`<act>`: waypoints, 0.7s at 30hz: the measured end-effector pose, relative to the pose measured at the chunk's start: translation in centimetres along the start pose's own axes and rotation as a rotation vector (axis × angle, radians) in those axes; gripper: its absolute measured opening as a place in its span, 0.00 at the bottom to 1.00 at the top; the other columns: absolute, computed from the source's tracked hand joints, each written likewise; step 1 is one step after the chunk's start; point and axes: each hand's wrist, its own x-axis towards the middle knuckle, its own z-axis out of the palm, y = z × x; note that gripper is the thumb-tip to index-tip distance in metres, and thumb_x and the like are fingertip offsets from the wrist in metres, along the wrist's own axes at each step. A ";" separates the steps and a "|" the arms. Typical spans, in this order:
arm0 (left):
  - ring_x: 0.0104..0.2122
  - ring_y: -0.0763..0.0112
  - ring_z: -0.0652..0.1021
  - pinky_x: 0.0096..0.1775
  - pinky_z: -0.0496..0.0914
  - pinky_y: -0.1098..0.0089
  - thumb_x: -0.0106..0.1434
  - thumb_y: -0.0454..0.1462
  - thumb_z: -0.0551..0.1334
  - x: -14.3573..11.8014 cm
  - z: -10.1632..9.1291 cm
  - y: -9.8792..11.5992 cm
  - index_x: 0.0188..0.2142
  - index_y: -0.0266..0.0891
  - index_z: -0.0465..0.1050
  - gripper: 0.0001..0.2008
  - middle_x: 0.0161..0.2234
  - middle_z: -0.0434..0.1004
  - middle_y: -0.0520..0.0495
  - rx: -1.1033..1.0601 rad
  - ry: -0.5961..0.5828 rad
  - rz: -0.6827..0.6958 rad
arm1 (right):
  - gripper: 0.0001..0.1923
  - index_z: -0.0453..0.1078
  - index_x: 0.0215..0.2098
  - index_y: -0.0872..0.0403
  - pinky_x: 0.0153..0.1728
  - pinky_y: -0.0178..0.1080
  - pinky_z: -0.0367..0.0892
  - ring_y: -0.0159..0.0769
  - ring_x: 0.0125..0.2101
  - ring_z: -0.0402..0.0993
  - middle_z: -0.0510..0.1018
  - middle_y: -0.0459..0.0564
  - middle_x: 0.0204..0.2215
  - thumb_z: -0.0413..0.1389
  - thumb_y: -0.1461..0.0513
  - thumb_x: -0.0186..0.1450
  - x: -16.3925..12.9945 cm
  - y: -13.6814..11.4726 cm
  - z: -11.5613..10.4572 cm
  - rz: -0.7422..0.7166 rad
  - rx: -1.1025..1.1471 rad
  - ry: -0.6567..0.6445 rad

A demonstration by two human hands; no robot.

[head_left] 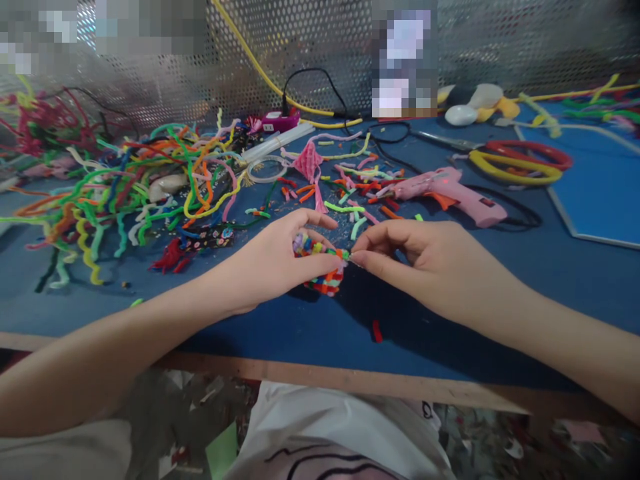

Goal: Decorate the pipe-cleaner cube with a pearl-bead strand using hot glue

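Hands: left hand clamps multicolour pipe-cleaner bundle; right hand pinches its tip.

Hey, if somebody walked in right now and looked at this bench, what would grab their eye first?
Probably the small multicoloured pipe-cleaner ball at the centre, held in the left hand while the right hand pinches its edge. Next, the tangled heap of bright fuzzy pipe cleaners spread over the left of the blue felt-covered table. A pink plastic hot-glue gun lies just behind the right hand.
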 end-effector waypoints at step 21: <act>0.30 0.75 0.78 0.36 0.70 0.71 0.53 0.35 0.76 -0.1 0.1 0.3 0.50 0.38 0.70 0.27 0.34 0.78 0.53 -0.293 -0.053 -0.106 | 0.11 0.80 0.39 0.49 0.31 0.36 0.66 0.35 0.28 0.75 0.82 0.46 0.29 0.58 0.53 0.68 -0.1 -0.5 -0.3 -0.061 -0.075 0.047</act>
